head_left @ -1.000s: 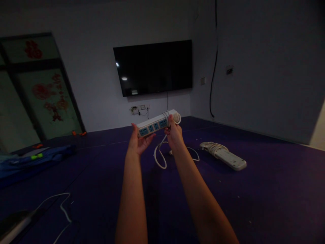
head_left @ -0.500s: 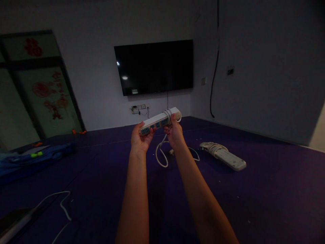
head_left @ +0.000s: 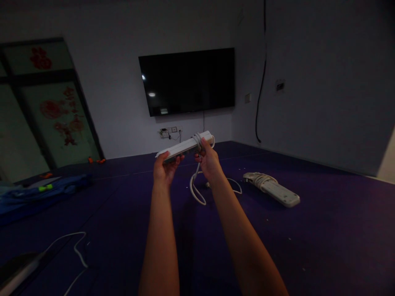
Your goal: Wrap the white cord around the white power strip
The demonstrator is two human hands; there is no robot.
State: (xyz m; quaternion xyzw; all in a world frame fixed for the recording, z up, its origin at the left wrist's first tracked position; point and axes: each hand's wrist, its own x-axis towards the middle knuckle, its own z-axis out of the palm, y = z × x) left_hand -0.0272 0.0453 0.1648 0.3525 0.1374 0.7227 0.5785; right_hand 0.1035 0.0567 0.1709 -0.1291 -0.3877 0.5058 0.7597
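Dim room: pale walls, with a dark television (head_left: pixel 188 82) on the far wall and a door (head_left: pixel 46 109) bearing red decorations at the left
Purple floor (head_left: pixel 123 213): broad surface beneath both arms, dotted with small pale specks
Power strip (head_left: pixel 182 148): long, white, raised above the floor between the two hands, its right end tilted higher; the socket face is largely hidden
Left hand (head_left: pixel 166 170): clamped on the left end of the strip, thumb at the near edge, fingers beneath
Right hand (head_left: pixel 210 162): clamped toward the right end, thumb pressed beside the wound cord
Cord (head_left: pixel 191 187): white, wrapped in several turns round the strip near the right hand, the rest dropping into loose loops below; its far end is partly hidden by the right forearm
Handling, as judged: rigid casing, probably light, perhaps slightly slippery where smooth; cord flexible and likely to spring loose if the turns are released
Place of hold: both ends of the casing suit a level grip, with a thumb over the turns to keep them tight
Second strip (head_left: pixel 282 193): lying on the floor at the right, its own cord wound about one end
Left margin: blue cloth (head_left: pixel 68 186) and, nearer, a thin white cable (head_left: pixel 78 253)
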